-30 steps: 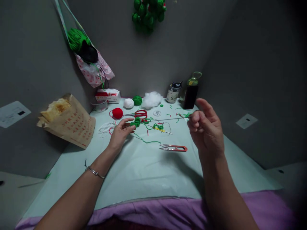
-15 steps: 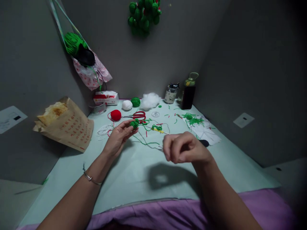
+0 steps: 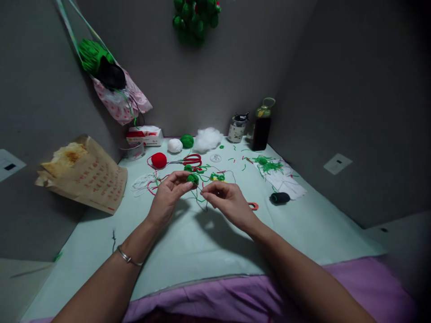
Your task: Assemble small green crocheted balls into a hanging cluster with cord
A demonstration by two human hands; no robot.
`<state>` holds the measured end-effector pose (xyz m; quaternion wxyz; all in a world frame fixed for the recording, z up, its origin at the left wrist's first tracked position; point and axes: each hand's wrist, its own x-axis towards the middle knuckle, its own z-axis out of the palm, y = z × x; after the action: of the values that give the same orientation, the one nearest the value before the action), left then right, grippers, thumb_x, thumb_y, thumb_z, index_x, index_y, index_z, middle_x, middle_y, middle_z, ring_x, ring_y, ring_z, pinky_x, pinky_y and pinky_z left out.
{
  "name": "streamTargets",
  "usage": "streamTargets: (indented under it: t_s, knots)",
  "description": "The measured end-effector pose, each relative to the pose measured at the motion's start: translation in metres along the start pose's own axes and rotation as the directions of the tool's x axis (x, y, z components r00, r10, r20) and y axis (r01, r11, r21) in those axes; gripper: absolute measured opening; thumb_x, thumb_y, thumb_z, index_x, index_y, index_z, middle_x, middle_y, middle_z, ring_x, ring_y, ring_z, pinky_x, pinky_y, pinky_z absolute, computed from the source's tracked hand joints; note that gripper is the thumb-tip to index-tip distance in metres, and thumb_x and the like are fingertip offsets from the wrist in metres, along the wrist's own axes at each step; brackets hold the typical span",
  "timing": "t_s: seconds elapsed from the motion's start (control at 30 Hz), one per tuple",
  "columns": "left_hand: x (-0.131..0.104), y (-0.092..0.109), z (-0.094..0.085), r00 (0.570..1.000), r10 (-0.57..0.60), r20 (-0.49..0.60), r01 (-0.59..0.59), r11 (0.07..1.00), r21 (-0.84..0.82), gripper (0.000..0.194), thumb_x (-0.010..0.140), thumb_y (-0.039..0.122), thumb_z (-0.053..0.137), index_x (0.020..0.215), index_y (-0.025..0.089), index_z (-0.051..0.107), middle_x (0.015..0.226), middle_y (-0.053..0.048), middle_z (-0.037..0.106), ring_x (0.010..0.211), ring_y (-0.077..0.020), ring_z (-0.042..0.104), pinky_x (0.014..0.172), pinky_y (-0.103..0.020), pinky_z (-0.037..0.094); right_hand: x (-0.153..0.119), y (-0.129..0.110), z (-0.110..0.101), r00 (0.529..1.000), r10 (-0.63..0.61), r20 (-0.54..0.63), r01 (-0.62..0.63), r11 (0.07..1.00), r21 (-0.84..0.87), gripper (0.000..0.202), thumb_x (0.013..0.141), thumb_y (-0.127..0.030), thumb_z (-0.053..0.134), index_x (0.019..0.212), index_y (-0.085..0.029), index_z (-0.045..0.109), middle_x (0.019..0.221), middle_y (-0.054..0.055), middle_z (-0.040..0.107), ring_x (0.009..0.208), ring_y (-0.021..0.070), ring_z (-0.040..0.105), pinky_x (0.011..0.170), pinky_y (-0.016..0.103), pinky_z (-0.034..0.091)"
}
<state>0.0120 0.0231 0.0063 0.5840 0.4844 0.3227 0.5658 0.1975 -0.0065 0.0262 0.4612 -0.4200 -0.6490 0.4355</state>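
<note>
Between its thumb and fingertips my left hand (image 3: 167, 197) holds a small, round green crocheted piece (image 3: 193, 180). My right hand (image 3: 232, 205) is closed in a pinch close beside it. A thin line runs from the piece to these fingertips; whether it is a needle or a thread I cannot make out. Grey and green strands (image 3: 201, 205) hang below the piece onto the table. Just behind the hands lie more green crocheted bits (image 3: 217, 176) and a yellow-handled tool (image 3: 220, 180), partly covered by my right hand. Red-handled scissors (image 3: 192, 160) rest beyond them.
Red (image 3: 159, 160), white (image 3: 175, 146) and green yarn balls (image 3: 186, 141) sit near white stuffing (image 3: 208, 140). A paper food bag (image 3: 90, 179) leans at left. A jar (image 3: 237, 130), bottle (image 3: 261, 130), yarn scraps (image 3: 269, 164) and dark roll (image 3: 279, 198) stand or lie at right.
My right hand has come left and inward from over the table's right side to the crocheted piece. The dark roll and an orange ring-shaped handle are now uncovered. The view has shifted slightly.
</note>
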Motion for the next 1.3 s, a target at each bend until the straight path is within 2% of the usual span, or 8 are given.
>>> streamTargets:
  t_s: [0.37, 0.57, 0.67, 0.83, 1.03, 1.17, 1.3]
  knots:
    - [0.0, -0.002, 0.0, 1.0, 0.02, -0.006, -0.02, 1.0, 0.021, 0.029, 0.073, 0.027, 0.084, 0.095, 0.018, 0.068, 0.093, -0.003, 0.072, 0.088, -0.0182, 0.069, 0.09, -0.034, 0.054, -0.001, -0.003, 0.002, 0.998, 0.067, -0.011, -0.067, 0.998, 0.009, 0.013, 0.082, -0.028, 0.067, 0.078, -0.016, 0.069, 0.065, -0.002, 0.059, 0.056, 0.0098, 0.046, 0.053, 0.024, 0.035]
    - [-0.004, 0.003, 0.009, 0.997, -0.076, -0.016, 0.074, 0.992, -0.1, 0.026, 0.07, 0.028, 0.085, 0.086, 0.018, 0.066, 0.084, 0.001, 0.07, 0.081, -0.0164, 0.068, 0.091, -0.038, 0.055, 0.0, 0.001, 0.004, 1.0, 0.009, -0.012, -0.008, 0.997, 0.079, 0.011, 0.082, -0.027, 0.069, 0.078, -0.017, 0.069, 0.07, -0.001, 0.062, 0.059, 0.0101, 0.049, 0.057, 0.025, 0.04]
    - [-0.004, 0.001, 0.01, 0.997, -0.074, -0.008, 0.072, 0.991, -0.117, 0.026, 0.071, 0.028, 0.085, 0.085, 0.019, 0.064, 0.083, 0.002, 0.07, 0.08, -0.0156, 0.068, 0.09, -0.036, 0.055, 0.0, 0.005, 0.006, 0.999, 0.01, -0.036, -0.007, 0.996, 0.088, 0.01, 0.082, -0.027, 0.07, 0.081, -0.018, 0.071, 0.068, -0.001, 0.062, 0.059, 0.0106, 0.051, 0.058, 0.025, 0.041]
    - [-0.004, -0.007, 0.007, 1.0, 0.03, 0.007, -0.03, 0.999, 0.021, 0.03, 0.07, 0.029, 0.086, 0.089, 0.019, 0.064, 0.086, 0.0, 0.07, 0.082, -0.0157, 0.065, 0.081, -0.03, 0.052, 0.002, 0.009, 0.008, 0.996, 0.007, -0.092, 0.002, 0.996, 0.094, 0.012, 0.081, -0.03, 0.072, 0.078, -0.018, 0.07, 0.066, -0.001, 0.061, 0.057, 0.0111, 0.053, 0.058, 0.026, 0.044]
    - [-0.007, -0.009, 0.01, 0.993, 0.107, -0.044, -0.097, 0.978, 0.187, 0.027, 0.071, 0.028, 0.085, 0.09, 0.02, 0.067, 0.086, 0.0, 0.068, 0.085, -0.0172, 0.065, 0.083, -0.03, 0.051, 0.006, 0.013, 0.007, 0.992, 0.037, -0.12, -0.013, 0.981, 0.194, 0.021, 0.077, -0.033, 0.077, 0.084, -0.019, 0.062, 0.068, -0.002, 0.064, 0.059, 0.0129, 0.062, 0.06, 0.027, 0.051]
    - [-0.008, -0.018, 0.012, 0.997, 0.078, 0.016, -0.08, 0.969, 0.233, 0.024, 0.073, 0.024, 0.083, 0.091, 0.021, 0.067, 0.089, -0.001, 0.07, 0.086, -0.0174, 0.067, 0.083, -0.03, 0.052, 0.004, 0.01, 0.004, 0.987, -0.067, -0.147, 0.074, 0.996, 0.049, 0.011, 0.085, -0.027, 0.07, 0.084, -0.019, 0.063, 0.072, -0.001, 0.064, 0.065, 0.0139, 0.063, 0.065, 0.027, 0.052]
    - [-0.01, -0.024, 0.01, 0.996, 0.077, 0.051, -0.088, 0.959, 0.269, 0.021, 0.077, 0.025, 0.08, 0.093, 0.021, 0.067, 0.092, -0.001, 0.069, 0.088, -0.0176, 0.067, 0.084, -0.03, 0.052, 0.001, 0.009, 0.001, 0.965, -0.231, -0.122, 0.19, 0.941, -0.28, 0.003, 0.088, -0.021, 0.066, 0.085, -0.019, 0.067, 0.085, 0.003, 0.065, 0.072, 0.0145, 0.06, 0.066, 0.028, 0.049]
